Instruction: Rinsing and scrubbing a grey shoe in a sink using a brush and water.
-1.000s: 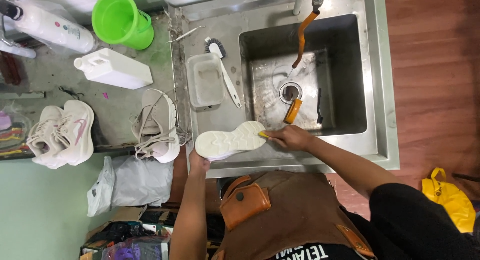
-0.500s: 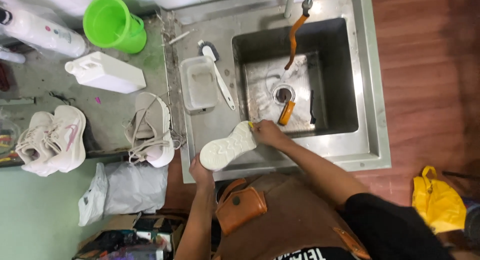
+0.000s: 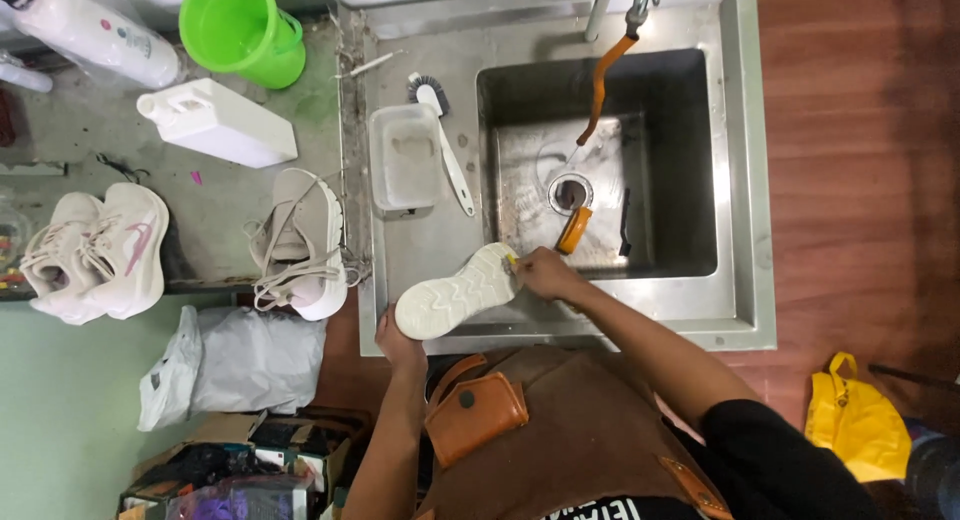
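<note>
At the counter's front edge, left hand [image 3: 398, 338] grasps the white shoe [image 3: 455, 293] sole-up by its heel; right hand [image 3: 540, 273], grip clenched on something small and yellow, presses its toe beside the sink [image 3: 700, 160]

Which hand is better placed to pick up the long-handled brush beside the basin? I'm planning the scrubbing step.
Probably the right hand: it works at the shoe toe, nearer the brush, while the left hand grips the shoe's heel end.
</note>
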